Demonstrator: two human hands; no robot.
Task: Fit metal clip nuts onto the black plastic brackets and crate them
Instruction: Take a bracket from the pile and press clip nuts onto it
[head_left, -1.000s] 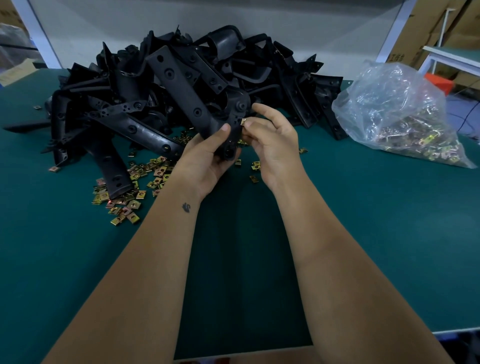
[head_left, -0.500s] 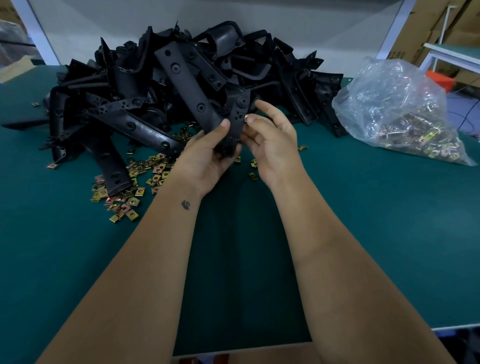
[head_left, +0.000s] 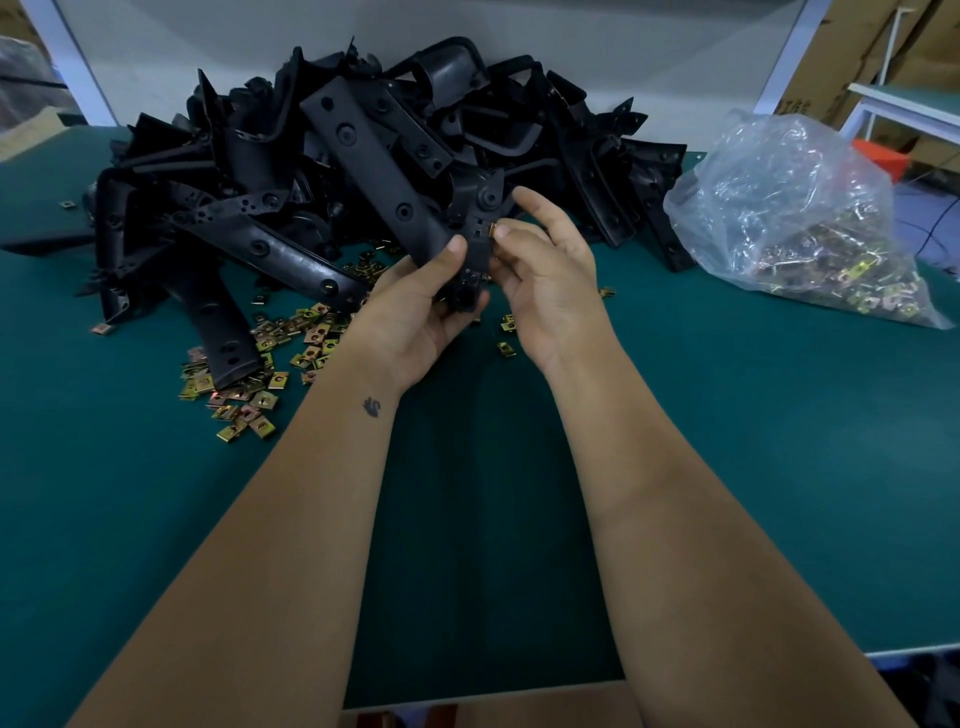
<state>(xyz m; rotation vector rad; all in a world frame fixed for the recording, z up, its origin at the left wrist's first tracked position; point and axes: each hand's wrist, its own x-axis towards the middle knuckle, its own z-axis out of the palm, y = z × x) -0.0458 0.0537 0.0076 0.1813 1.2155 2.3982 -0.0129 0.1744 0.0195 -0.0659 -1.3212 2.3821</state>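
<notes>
My left hand (head_left: 415, 312) gripped a long, holed black bracket (head_left: 374, 156); my right hand (head_left: 550, 275) pinched a brass clip nut (head_left: 492, 227), mostly hidden by my fingers (head_left: 511, 231).

You hold a black bracket (head_left: 395, 171); behind it lies a black bracket pile (head_left: 218, 208). Brass-gold clip nuts (head_left: 270, 358) speckle your teal-green table (head_left: 779, 441). Far right, a clear bag (head_left: 795, 218) shows gold glints.

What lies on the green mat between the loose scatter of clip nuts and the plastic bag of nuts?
In the head view, the left hand gripping a black bracket, the right hand pinching a clip nut, and stray nuts.
</notes>
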